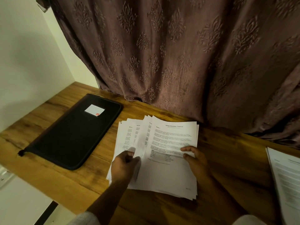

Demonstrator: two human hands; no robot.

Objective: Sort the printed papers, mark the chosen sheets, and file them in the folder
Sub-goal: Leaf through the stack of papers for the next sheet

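Left hand (125,163) pinches a blurred sheet (140,147), right hand (194,158) lies relaxed on fanned white printed papers (172,137) | one black zip folder (76,133) left | second pile (285,172) far right | wooden desk (227,159), brown curtain (162,54)

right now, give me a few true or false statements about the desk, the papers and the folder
1. The black folder lies closed on the desk. True.
2. The folder lies to the right of the fanned papers. False: it lies to their left.
3. The left hand and the right hand are both on the fanned papers. True.
4. A pen lies on the folder. False: only a white label shows on it.
5. A second pile of sheets lies at the desk's right edge. True.
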